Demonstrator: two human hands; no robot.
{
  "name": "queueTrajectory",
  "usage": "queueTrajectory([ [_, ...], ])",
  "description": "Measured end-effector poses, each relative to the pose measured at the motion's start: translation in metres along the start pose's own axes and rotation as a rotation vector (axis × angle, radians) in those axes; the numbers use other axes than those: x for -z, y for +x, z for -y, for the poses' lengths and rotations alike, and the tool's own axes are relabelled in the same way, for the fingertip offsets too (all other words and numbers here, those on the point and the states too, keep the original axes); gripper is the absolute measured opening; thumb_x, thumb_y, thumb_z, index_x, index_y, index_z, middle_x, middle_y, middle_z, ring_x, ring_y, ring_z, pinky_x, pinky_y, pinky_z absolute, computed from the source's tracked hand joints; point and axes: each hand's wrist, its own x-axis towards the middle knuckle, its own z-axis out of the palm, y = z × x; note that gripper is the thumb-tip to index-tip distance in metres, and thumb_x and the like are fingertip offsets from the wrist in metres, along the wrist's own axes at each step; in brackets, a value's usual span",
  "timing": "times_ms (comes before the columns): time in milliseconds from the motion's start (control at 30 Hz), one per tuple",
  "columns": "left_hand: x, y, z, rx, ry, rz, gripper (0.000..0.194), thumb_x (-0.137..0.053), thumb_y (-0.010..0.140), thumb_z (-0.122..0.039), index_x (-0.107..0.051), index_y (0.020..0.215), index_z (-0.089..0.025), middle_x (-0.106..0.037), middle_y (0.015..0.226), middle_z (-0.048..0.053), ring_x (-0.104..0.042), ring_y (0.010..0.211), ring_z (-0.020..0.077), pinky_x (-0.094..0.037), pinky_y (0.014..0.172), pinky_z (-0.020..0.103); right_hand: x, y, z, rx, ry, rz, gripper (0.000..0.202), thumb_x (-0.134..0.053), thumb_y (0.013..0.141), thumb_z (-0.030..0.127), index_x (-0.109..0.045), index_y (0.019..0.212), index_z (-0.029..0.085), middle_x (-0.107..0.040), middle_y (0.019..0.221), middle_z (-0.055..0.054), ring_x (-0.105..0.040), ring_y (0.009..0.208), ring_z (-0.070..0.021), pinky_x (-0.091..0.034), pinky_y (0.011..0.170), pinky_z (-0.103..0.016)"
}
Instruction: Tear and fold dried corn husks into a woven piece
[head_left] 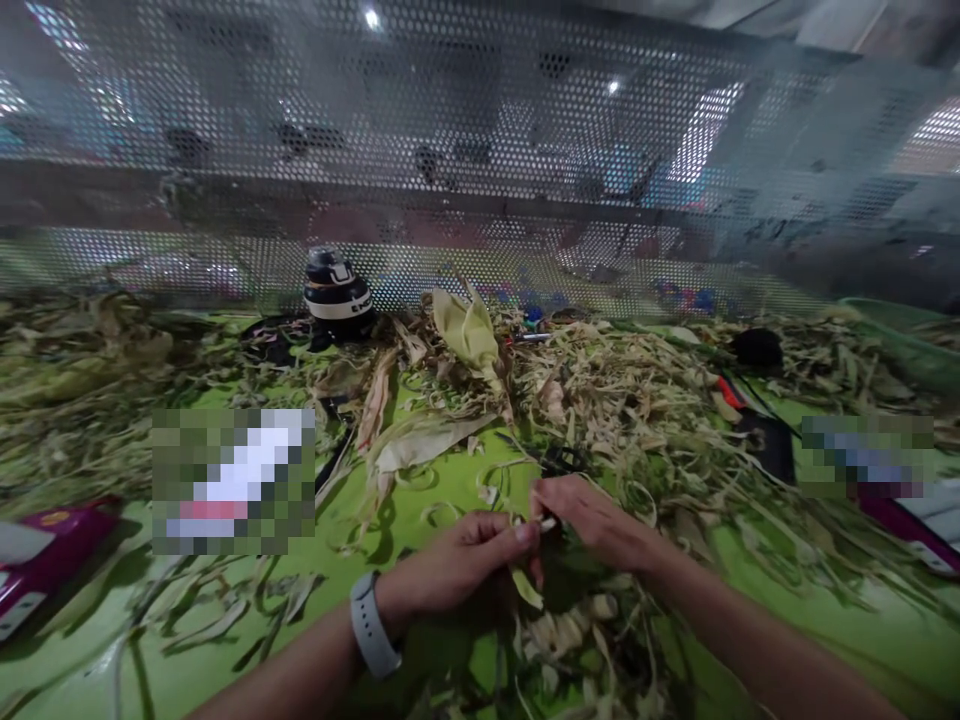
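My left hand (480, 550), with a pale watch (373, 625) on its wrist, is closed in a pinch at the middle of the green tabletop. Between its fingers is a narrow pale-green strip of husk (528, 588), whose lower end hangs down. My right hand (589, 518) meets it from the right, fingers bent and pinched at the strip's upper end. A small whitish bit shows between the two hands. Just below them lies a coiled, layered piece of dry husk (566, 632). A large pale leaf-like husk (466, 330) stands up behind.
Dry husk strips (600, 380) are heaped along the back and both sides. A black round container (337, 295) stands before a perforated metal screen (450, 130). Magenta power strips (64, 545) lie at both sides, with cords. A black object with an orange part (766, 445) lies at right.
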Motion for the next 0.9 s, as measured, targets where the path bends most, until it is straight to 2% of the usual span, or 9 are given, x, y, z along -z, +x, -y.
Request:
queueTrajectory([
  [100,0.0,0.004,0.001,-0.066,-0.083,-0.066,0.048,-0.057,0.074,-0.06,-0.062,0.07,-0.013,-0.044,0.058,-0.004,-0.034,0.054,0.0076,-0.029,0.052,0.021,-0.001,0.0,-0.002,0.03,0.014,-0.004,0.051,-0.03,0.092,0.053,-0.048,0.062,0.016,-0.047,0.058,0.002,-0.042,0.054,-0.01,-0.033,0.051,-0.021],
  [267,0.001,0.001,-0.002,-0.058,-0.159,-0.134,0.037,-0.062,0.074,-0.052,-0.065,0.076,-0.015,-0.053,0.071,0.0,-0.041,0.067,0.012,-0.033,0.064,0.023,-0.004,0.004,-0.008,0.017,0.014,-0.149,0.046,-0.036,0.091,0.049,-0.04,0.058,0.018,-0.034,0.056,0.005,-0.033,0.052,-0.0089,-0.029,0.05,-0.021],
  [400,0.001,-0.002,-0.002,0.012,-0.173,-0.074,0.035,-0.063,0.074,-0.051,-0.064,0.076,-0.016,-0.049,0.064,-0.003,-0.037,0.059,0.0103,-0.03,0.058,0.023,-0.004,0.005,-0.011,-0.022,0.003,-0.172,0.047,-0.037,0.089,0.051,-0.037,0.056,0.019,-0.03,0.055,0.005,-0.03,0.051,-0.0089,-0.027,0.05,-0.021],
  [500,-0.001,-0.001,0.001,-0.007,-0.133,-0.131,0.04,-0.059,0.075,-0.055,-0.062,0.075,-0.016,-0.044,0.06,-0.004,-0.033,0.054,0.0092,-0.028,0.054,0.022,-0.001,0.004,-0.009,-0.006,-0.037,-0.204,0.047,-0.034,0.09,0.053,-0.04,0.059,0.018,-0.033,0.057,0.005,-0.033,0.054,-0.0097,-0.028,0.051,-0.022],
  [567,-0.002,0.001,0.003,-0.059,-0.047,-0.154,0.043,-0.056,0.075,-0.057,-0.062,0.073,-0.015,-0.047,0.062,-0.003,-0.037,0.058,0.0102,-0.031,0.057,0.023,0.001,0.003,-0.006,0.053,-0.143,-0.244,0.047,-0.035,0.09,0.054,-0.04,0.06,0.018,-0.035,0.06,0.004,-0.034,0.056,-0.0103,-0.027,0.053,-0.022],
  [600,-0.003,0.002,0.004,-0.089,-0.004,-0.143,0.044,-0.056,0.076,-0.057,-0.062,0.073,-0.014,-0.049,0.065,-0.002,-0.04,0.061,0.0112,-0.033,0.06,0.023,0.002,0.002,-0.005,0.082,-0.194,-0.225,0.047,-0.036,0.089,0.053,-0.04,0.059,0.018,-0.036,0.06,0.004,-0.034,0.057,-0.0103,-0.027,0.053,-0.022],
  [667,-0.003,0.002,0.004,-0.143,0.055,-0.093,0.043,-0.054,0.077,-0.056,-0.063,0.075,-0.014,-0.053,0.07,0.0,-0.043,0.066,0.0126,-0.036,0.065,0.024,0.001,0.0,-0.004,0.108,-0.219,-0.096,0.046,-0.037,0.09,0.05,-0.043,0.058,0.017,-0.037,0.059,0.004,-0.035,0.056,-0.0098,-0.026,0.052,-0.022],
  [767,-0.001,0.002,0.004,-0.188,0.112,-0.033,0.038,-0.052,0.081,-0.05,-0.063,0.078,-0.014,-0.051,0.071,-0.001,-0.04,0.065,0.0115,-0.035,0.062,0.022,0.0,-0.001,-0.005,0.078,-0.111,0.08,0.044,-0.037,0.092,0.043,-0.047,0.059,0.016,-0.037,0.057,0.004,-0.035,0.054,-0.0085,-0.027,0.051,-0.02],
  [900,0.003,0.0,0.001,-0.16,0.154,-0.01,0.041,-0.048,0.084,-0.05,-0.063,0.072,-0.014,-0.043,0.061,-0.004,-0.033,0.056,0.0089,-0.03,0.054,0.021,-0.001,-0.001,-0.007,0.005,-0.05,0.039,0.043,-0.038,0.091,0.041,-0.041,0.055,0.017,-0.032,0.054,0.005,-0.031,0.051,-0.0078,-0.025,0.047,-0.02],
])
